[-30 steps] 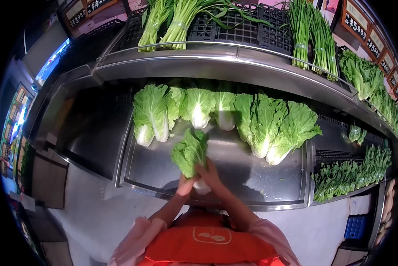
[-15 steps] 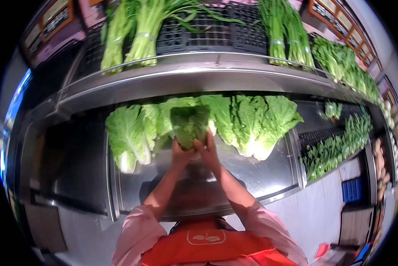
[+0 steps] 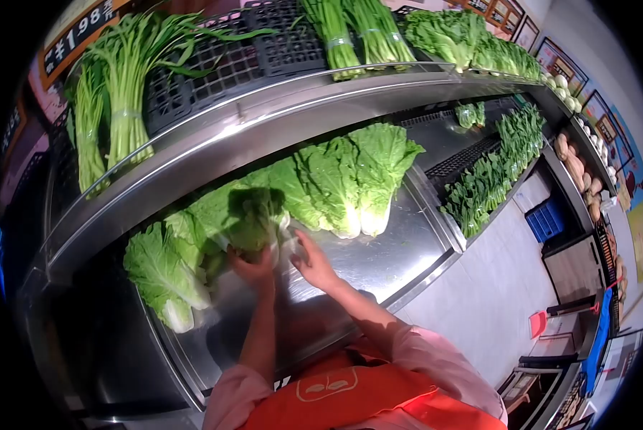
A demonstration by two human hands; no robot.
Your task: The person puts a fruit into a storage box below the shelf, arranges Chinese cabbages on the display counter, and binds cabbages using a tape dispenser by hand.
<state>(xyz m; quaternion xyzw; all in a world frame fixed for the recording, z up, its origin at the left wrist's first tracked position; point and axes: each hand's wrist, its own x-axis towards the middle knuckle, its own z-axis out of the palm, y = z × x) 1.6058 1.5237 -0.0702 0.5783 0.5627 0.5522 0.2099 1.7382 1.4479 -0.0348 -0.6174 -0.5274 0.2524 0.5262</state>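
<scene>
Leafy green cabbage, shadowed, mid-row

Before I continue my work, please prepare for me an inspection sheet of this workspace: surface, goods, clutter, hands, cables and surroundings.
Surface: metal tray, shiny, partly shadowed.
Goods: leafy cabbages in a row, white stems mostly toward the person; one shaded cabbage before the hands.
Clutter: nothing clearly seen.
Hands: bare; left hand at the shaded cabbage, its grip unclear; right hand open beside it, contact unclear.
Cables: nothing seen.
Surroundings: upper shelf edge, with bundled greens and black crates above; dark-green bunches to the right; blue crate beyond them, low down.
</scene>
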